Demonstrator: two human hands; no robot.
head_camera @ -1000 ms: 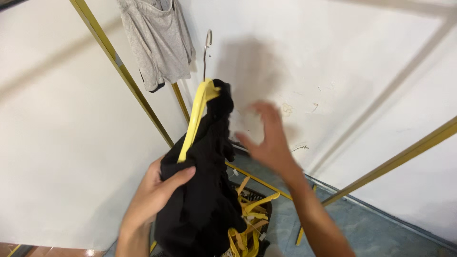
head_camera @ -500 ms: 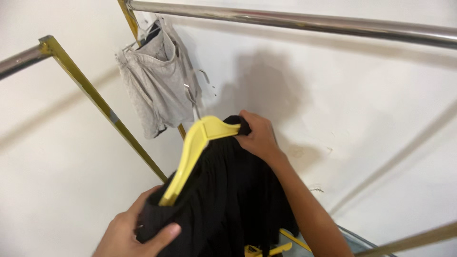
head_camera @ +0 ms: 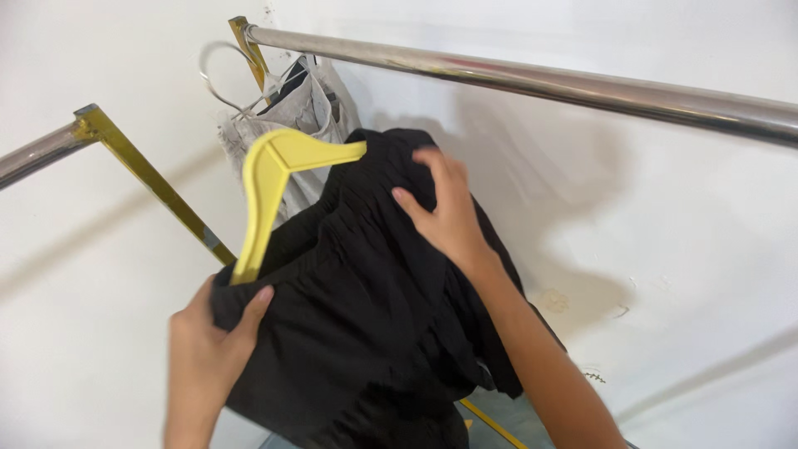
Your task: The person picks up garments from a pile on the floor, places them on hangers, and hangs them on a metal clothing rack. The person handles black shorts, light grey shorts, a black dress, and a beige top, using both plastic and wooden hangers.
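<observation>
Up close to the white wall (head_camera: 665, 249), both hands work on a black garment (head_camera: 366, 333) draped over a yellow hanger (head_camera: 268, 187). The left hand (head_camera: 204, 357) grips the lower end of the garment where one arm of the hanger disappears into the cloth — its thumb lies on top of the fabric, pressed down, and the other fingers are tucked underneath out of sight, so the hand is closed on the cloth. The right hand (head_camera: 445, 212) rests higher up, near the garment's gathered top edge; its fingers (head_camera: 407, 199) are curled loosely and pinch a fold of the black fabric, though how firmly they hold it cannot be told from this angle.

The hanger is tilted, its bend at the top left and its two arms running down and to the right, mostly bare at the top and covered lower down. The garment hangs in front of the person, below a shiny metal rail (head_camera: 532, 79) that crosses the upper part of the view. On that rail's left end, beside a yellow-painted frame post (head_camera: 150, 175), a grey garment (head_camera: 312, 112) hangs from a thin wire hanger (head_camera: 218, 75) — just behind the yellow hanger, close to it. Whether they touch is unclear.
</observation>
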